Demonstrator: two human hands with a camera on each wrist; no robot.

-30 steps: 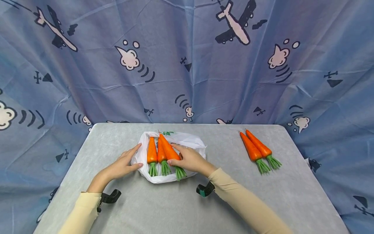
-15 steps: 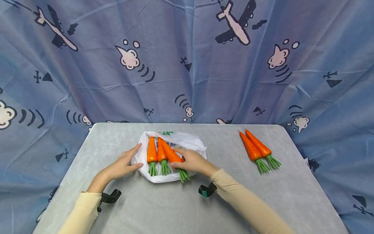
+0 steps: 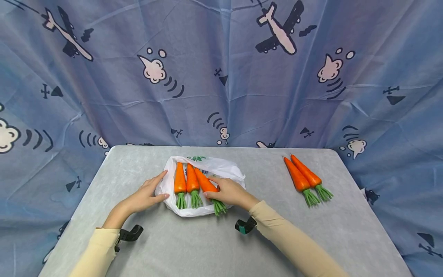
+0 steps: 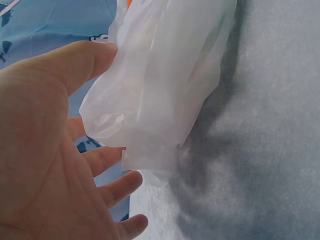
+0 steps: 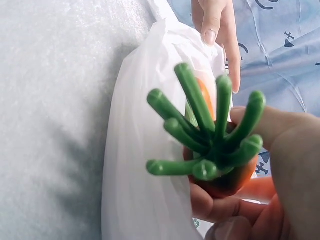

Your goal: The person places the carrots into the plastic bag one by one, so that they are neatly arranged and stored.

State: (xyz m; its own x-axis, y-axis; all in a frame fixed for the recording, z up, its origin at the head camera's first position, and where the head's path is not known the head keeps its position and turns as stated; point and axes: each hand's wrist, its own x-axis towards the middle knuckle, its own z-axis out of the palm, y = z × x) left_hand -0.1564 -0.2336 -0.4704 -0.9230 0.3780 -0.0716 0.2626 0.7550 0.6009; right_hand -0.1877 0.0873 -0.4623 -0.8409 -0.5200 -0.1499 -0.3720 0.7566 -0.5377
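A white plastic bag (image 3: 223,166) lies with its mouth spread wide. Two orange carrots with green stems, the left one (image 3: 180,179) and the middle one (image 3: 192,180), lie side by side in it. A third carrot (image 3: 205,183) slants beside them, its stems over the near rim; my right hand (image 3: 231,191) grips it near the stem end. In the right wrist view, the carrot's stems (image 5: 200,135) point at the camera, with thumb and fingers around its thick end. My left hand (image 3: 143,196) rests at the bag's left side, fingers spread, the thumb touching the plastic (image 4: 150,85).
Two more carrots, one nearer (image 3: 297,174) and one behind it (image 3: 306,170), lie together on the right of the grey table (image 3: 270,246). A blue curtain (image 3: 194,77) with airplane prints hangs behind the table's far edge.
My right hand has shifted slightly right with the third carrot, drawing it off the middle carrot. The left hand has stayed at the bag's side.
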